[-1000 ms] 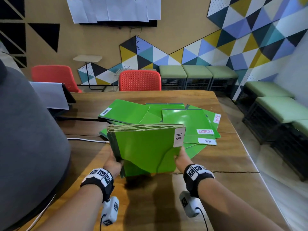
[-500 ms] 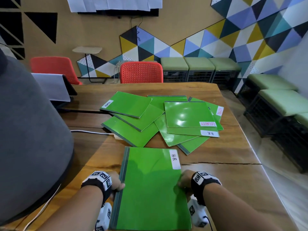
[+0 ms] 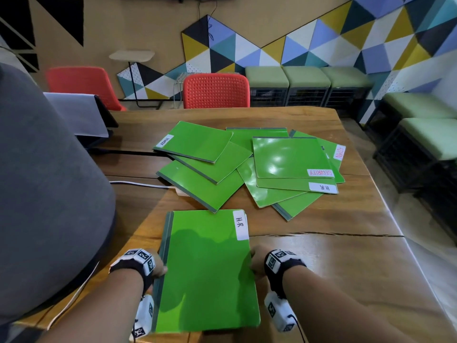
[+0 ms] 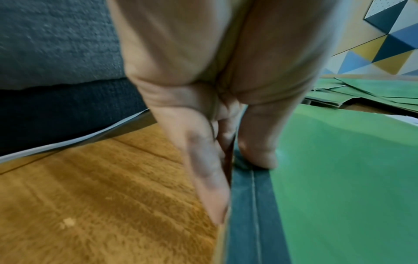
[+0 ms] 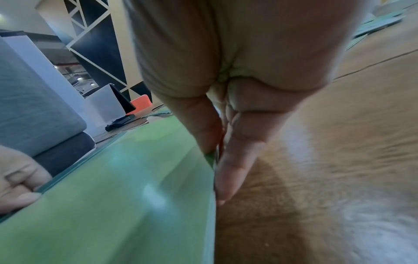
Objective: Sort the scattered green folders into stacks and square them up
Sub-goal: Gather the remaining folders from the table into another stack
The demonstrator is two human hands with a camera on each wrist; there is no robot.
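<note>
A stack of green folders [image 3: 205,268], its top one labelled H.R, lies flat near the front edge of the wooden table [image 3: 321,268]. My left hand [image 3: 158,268] pinches the dark spine side, thumb on top and fingers along the edge [image 4: 235,178]. My right hand [image 3: 256,263] pinches the opposite side the same way [image 5: 217,166]. Behind the stack, several scattered green folders [image 3: 247,164] overlap in a loose pile, with labels ADMIN, SECURITY and H.R showing.
A large grey upholstered shape [image 3: 49,194] fills the left side. A white cable [image 3: 138,184] runs from it under the pile. A covered dark device [image 3: 79,115] sits at the back left. Red chairs [image 3: 215,91] stand behind the table, green stools [image 3: 420,134] to the right.
One second ago the stack stood upright on its edge between my hands. It came down flat on the table, and both hands now sit at its sides nearer to me.
</note>
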